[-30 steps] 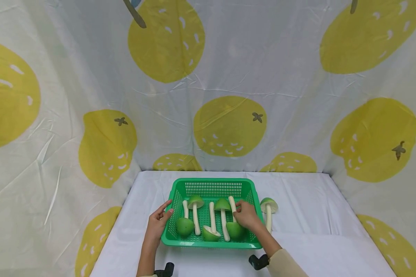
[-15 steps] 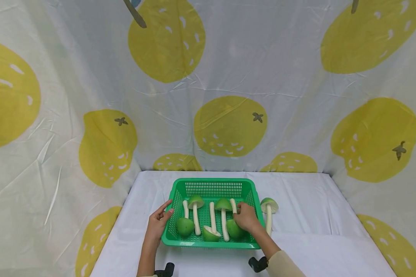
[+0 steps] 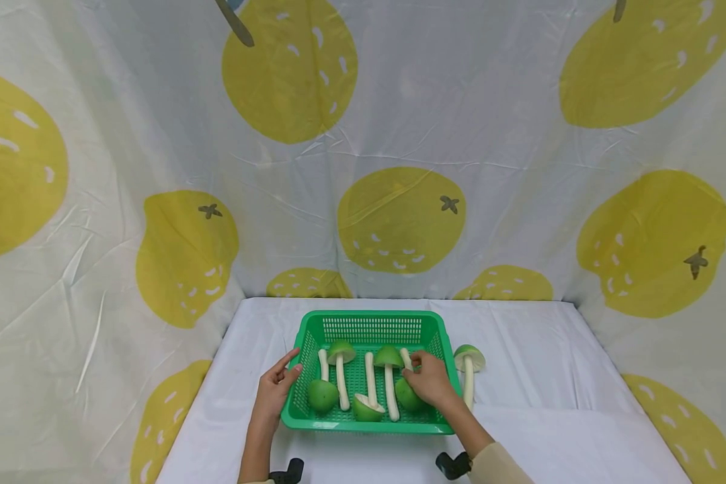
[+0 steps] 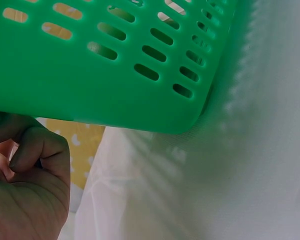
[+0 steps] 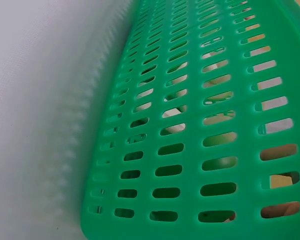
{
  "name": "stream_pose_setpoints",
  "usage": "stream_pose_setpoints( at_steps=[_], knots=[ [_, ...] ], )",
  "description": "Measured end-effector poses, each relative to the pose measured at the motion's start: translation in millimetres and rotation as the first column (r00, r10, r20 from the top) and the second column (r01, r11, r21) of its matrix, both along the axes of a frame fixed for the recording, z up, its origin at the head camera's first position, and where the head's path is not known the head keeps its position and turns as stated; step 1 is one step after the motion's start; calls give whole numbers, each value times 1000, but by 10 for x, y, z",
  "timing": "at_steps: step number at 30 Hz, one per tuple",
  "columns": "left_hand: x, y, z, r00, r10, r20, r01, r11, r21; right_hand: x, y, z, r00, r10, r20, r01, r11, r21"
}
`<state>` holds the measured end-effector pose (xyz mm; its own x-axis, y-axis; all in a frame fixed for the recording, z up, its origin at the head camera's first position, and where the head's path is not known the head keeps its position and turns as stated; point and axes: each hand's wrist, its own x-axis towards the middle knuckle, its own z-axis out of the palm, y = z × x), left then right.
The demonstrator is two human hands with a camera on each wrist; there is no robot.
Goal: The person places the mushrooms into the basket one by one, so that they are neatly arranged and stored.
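A green slotted plastic basket (image 3: 369, 426) stands on the white-covered table. My left hand (image 3: 272, 390) holds its left rim; in the left wrist view, curled fingers (image 4: 40, 150) show by the basket wall (image 4: 90, 90). Inside lie several mushrooms with green caps and white stems, side by side, caps alternating near and far. Over the right end, my right hand (image 3: 432, 382) pinches the stem of the rightmost mushroom (image 3: 408, 395), whose cap points toward me. The right wrist view is mostly filled by the slotted wall (image 5: 190, 145), which largely hides that hand.
Outside the basket, one more green-capped mushroom (image 3: 470, 363) lies on the table (image 3: 532, 363) to the right. A white curtain (image 3: 508, 202) printed with yellow fruit encloses the back and sides. A dark wrist device (image 3: 452, 465) sits near the right sleeve (image 3: 499, 464).
The right hand has lowered the rightmost mushroom: its stem, raised above the others a second ago, now sits lower and shows less. Left hand and basket stay put.
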<state>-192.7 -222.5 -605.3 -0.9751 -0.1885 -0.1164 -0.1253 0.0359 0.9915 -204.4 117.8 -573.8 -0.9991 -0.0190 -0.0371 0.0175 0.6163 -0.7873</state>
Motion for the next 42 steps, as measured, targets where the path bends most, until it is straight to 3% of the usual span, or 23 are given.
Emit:
stream_pose_setpoints(
  at_steps=[10,18,28,37,42],
  knots=[
    [7,11,22,1000,2,0,-2,1000,14,15,47,116,999,-17,-42,14,997,-81],
    [-3,-4,6,1000,8,5,-7,1000,-10,-8,228,257,994,-48,-102,40,996,-83],
    [2,0,18,1000,-5,3,5,1000,-15,-43,431,285,995,-76,-61,61,973,-223],
    [9,4,31,1000,-3,-3,3,1000,-13,-32,570,339,988,-112,-105,87,972,-219],
    [87,45,232,1000,-25,11,26,1000,-12,-17,651,343,986,-141,-89,118,969,-219]
  ],
)
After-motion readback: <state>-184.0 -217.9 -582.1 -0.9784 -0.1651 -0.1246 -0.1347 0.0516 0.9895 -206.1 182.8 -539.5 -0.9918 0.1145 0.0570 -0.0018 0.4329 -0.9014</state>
